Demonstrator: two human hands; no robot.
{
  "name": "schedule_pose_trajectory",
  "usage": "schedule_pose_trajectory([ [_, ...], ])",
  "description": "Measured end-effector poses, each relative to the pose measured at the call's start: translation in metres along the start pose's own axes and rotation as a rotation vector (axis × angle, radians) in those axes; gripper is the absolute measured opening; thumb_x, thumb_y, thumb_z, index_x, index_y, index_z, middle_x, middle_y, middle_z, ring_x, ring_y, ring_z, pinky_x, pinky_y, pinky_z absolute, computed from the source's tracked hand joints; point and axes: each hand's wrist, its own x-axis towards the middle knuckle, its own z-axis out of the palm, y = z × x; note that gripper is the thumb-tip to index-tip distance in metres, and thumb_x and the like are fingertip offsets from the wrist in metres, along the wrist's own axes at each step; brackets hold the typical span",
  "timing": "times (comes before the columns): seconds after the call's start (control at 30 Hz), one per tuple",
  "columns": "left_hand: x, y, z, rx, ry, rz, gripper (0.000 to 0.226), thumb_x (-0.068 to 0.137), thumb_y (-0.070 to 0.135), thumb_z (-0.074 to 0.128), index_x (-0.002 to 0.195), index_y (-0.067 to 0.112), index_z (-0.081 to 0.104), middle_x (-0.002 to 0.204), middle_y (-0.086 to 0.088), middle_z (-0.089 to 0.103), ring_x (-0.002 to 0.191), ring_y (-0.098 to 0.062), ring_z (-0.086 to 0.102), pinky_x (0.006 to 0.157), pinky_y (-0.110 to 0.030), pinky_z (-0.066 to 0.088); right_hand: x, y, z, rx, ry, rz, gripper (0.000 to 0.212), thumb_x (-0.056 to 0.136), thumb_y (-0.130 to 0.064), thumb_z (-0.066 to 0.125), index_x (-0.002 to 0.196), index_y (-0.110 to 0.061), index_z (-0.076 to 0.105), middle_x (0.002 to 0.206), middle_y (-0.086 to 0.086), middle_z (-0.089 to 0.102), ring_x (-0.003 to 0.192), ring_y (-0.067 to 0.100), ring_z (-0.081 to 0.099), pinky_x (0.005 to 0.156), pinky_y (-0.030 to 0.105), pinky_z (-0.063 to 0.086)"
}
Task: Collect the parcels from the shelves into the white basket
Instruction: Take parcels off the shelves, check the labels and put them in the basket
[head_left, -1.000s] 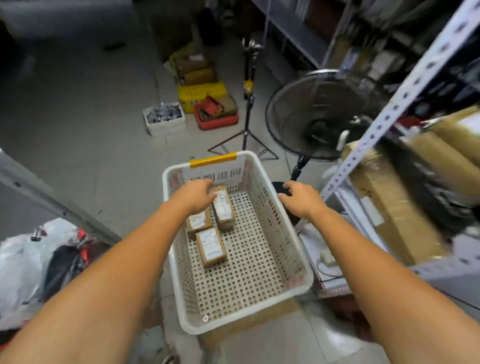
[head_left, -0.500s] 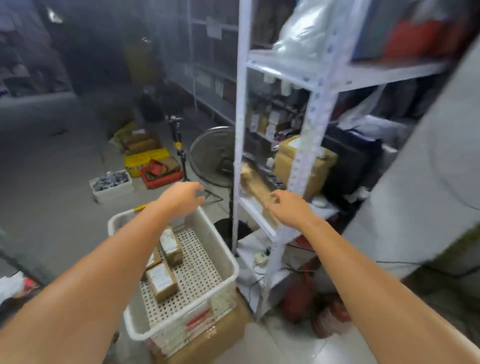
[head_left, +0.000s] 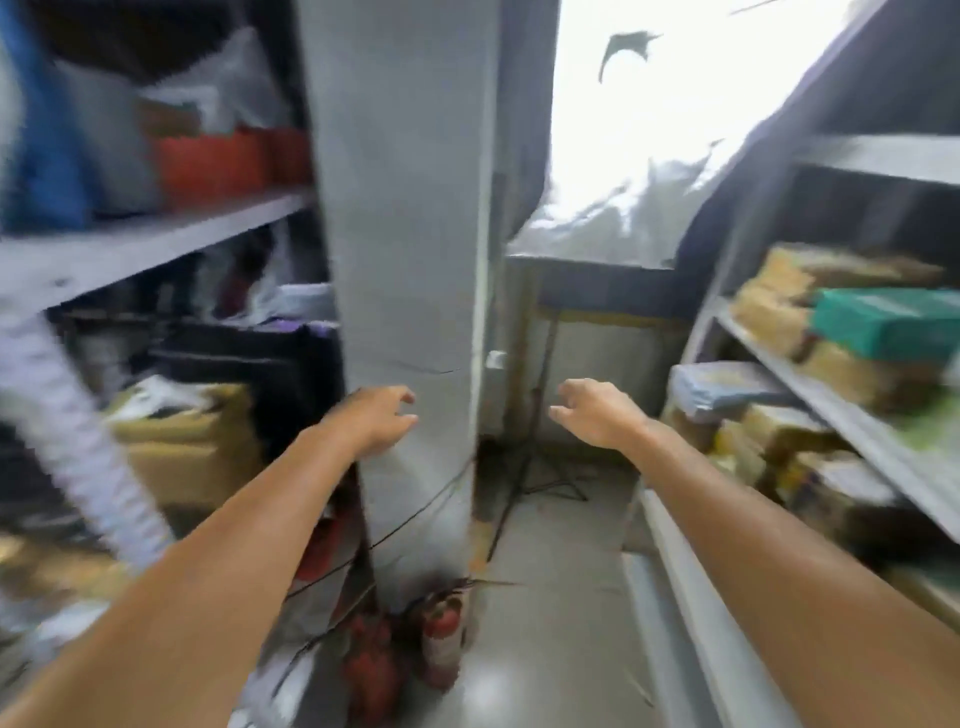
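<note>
Both hands empty between the shelves.
Left hand (head_left: 371, 421) and right hand (head_left: 597, 413) reach forward, fingers loose; blurred parcels (head_left: 852, 332) lie on the right shelf (head_left: 841, 421).

Clear lane: bare floor (head_left: 545, 649) strip, lower centre, running up to the tripod stand (head_left: 540, 467).
Grey pillar (head_left: 405, 260) fills frame centre, left hand (head_left: 371, 421) right in front of it; fire extinguishers (head_left: 441, 639) and cables (head_left: 415, 514) at its foot. Racks wall both sides: left rack (head_left: 130, 249) at frame left, right rack (head_left: 831, 410) at frame right stuffed with parcels (head_left: 852, 374). Right hand (head_left: 597, 415) hangs in the gap, empty.
</note>
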Motion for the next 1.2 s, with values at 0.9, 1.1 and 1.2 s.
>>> schedule_pose_trajectory([
  [0.9, -0.097, 0.435, 0.098, -0.1, -0.259, 1.263, 0.035, 0.091, 0.035, 0.058, 0.125, 0.027, 0.058, 0.116, -0.005, 0.067, 0.102, -0.025, 0.063, 0.083, -0.028, 0.047, -0.434, 0.163, -0.128, 0.049, 0.755, 1.115, 0.024, 0.088, -0.04, 0.057, 0.105, -0.024, 0.065, 0.108, 0.003, 0.07, 0.094, 0.023, 0.064, 0.082, 0.035, 0.052],
  [1.1, -0.119, 0.512, 0.11, -0.232, -0.323, 1.351, 0.035, 0.093, 0.037, 0.055, 0.126, 0.028, 0.058, 0.115, -0.003, 0.067, 0.093, -0.021, 0.062, 0.077, -0.027, 0.047, -0.464, 0.192, -0.144, 0.087, 0.916, 1.191, 0.041, 0.091, -0.041, 0.056, 0.126, -0.02, 0.059, 0.118, 0.004, 0.067, 0.108, 0.024, 0.062, 0.091, 0.035, 0.049],
  [1.2, -0.12, 0.557, 0.118, -0.318, -0.36, 1.366, 0.03, 0.095, 0.037, 0.051, 0.122, 0.027, 0.061, 0.108, -0.005, 0.069, 0.084, -0.022, 0.06, 0.068, -0.028, 0.045, -0.464, 0.215, -0.153, 0.101, 0.994, 1.236, 0.041, 0.092, -0.042, 0.056, 0.126, -0.018, 0.059, 0.12, 0.004, 0.067, 0.11, 0.025, 0.061, 0.092, 0.033, 0.048],
])
